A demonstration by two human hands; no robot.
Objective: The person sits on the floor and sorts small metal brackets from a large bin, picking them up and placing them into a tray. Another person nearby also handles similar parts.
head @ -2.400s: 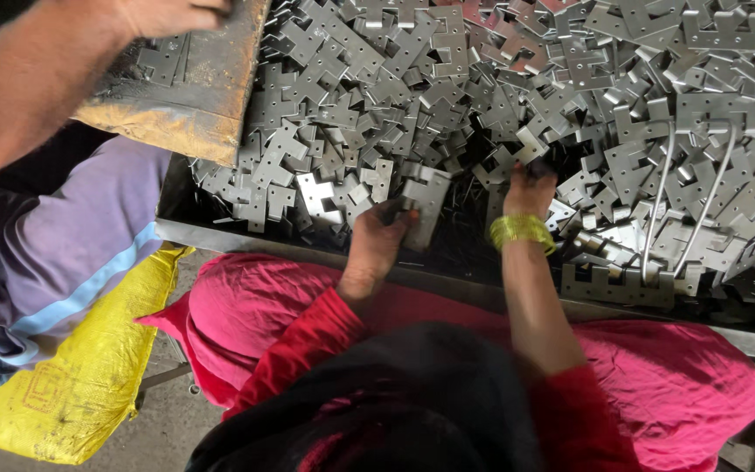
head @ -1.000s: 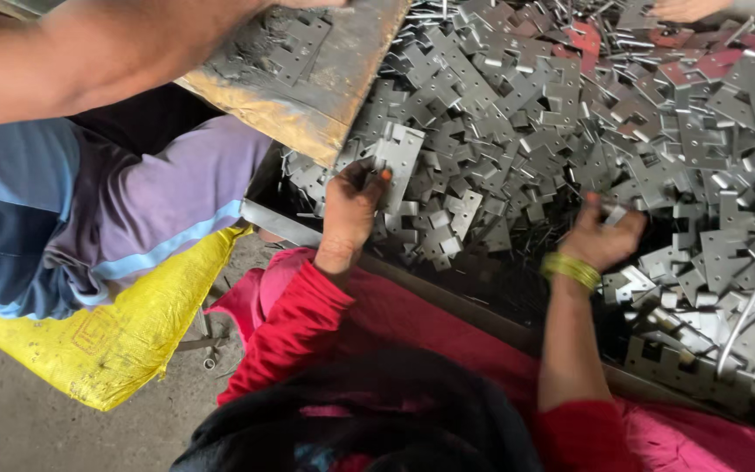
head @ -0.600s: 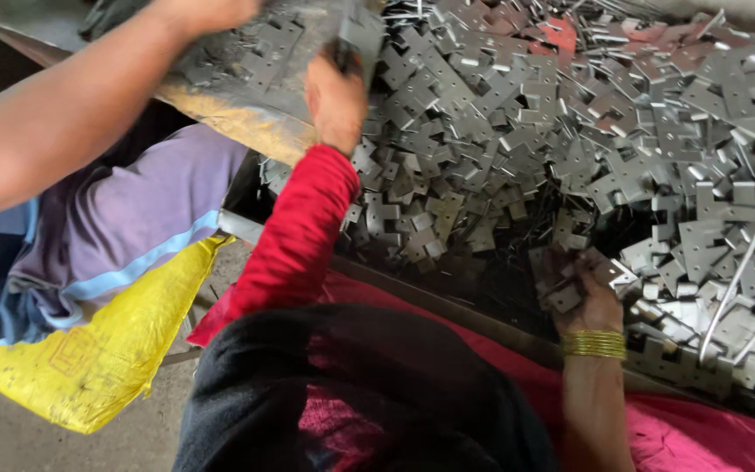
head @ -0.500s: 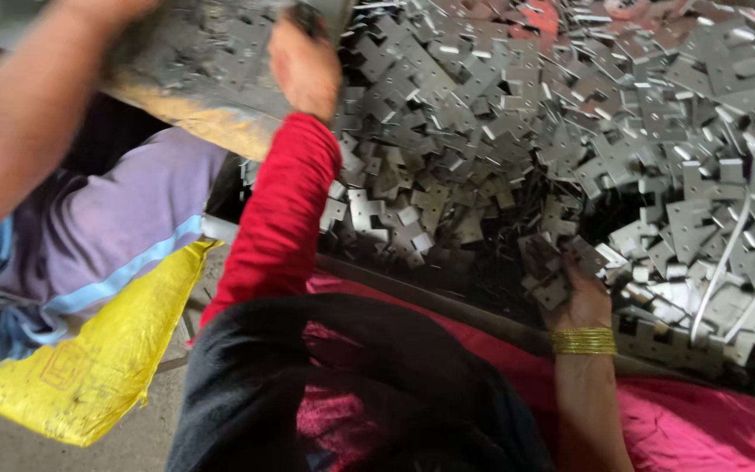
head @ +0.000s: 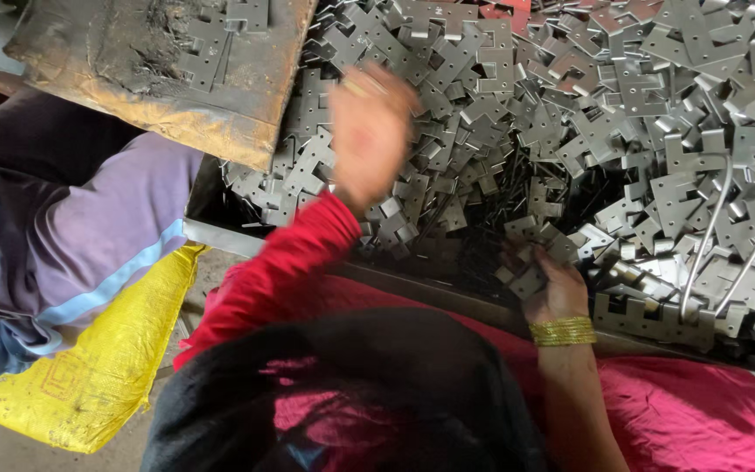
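Note:
A deep heap of grey stamped metal brackets (head: pixel 587 114) fills a dark bin. My left hand (head: pixel 369 131), in a red sleeve, hovers blurred above the heap's left part, fingers spread, with nothing visible in it. My right hand (head: pixel 555 288), with gold bangles on the wrist, rests low in the heap near the bin's front edge. Its fingers are curled around a few brackets (head: pixel 526 273). A dirty brown board (head: pixel 133 87) lies tilted over the bin's upper left corner with a couple of brackets (head: pixel 211 48) on it.
A co-worker in a purple and blue shirt (head: pixel 80 236) sits at the left, beside a yellow sack (head: pixel 89 376). The bin's metal front rim (head: pixel 220 238) runs between the heap and my pink lap (head: pixel 701 419). Bent wire rods (head: pixel 709 236) lie at the right.
My left hand reached up to the board at the upper left and has come back down over the heap. My right hand stayed low in the brackets. The co-worker's arm has left the board.

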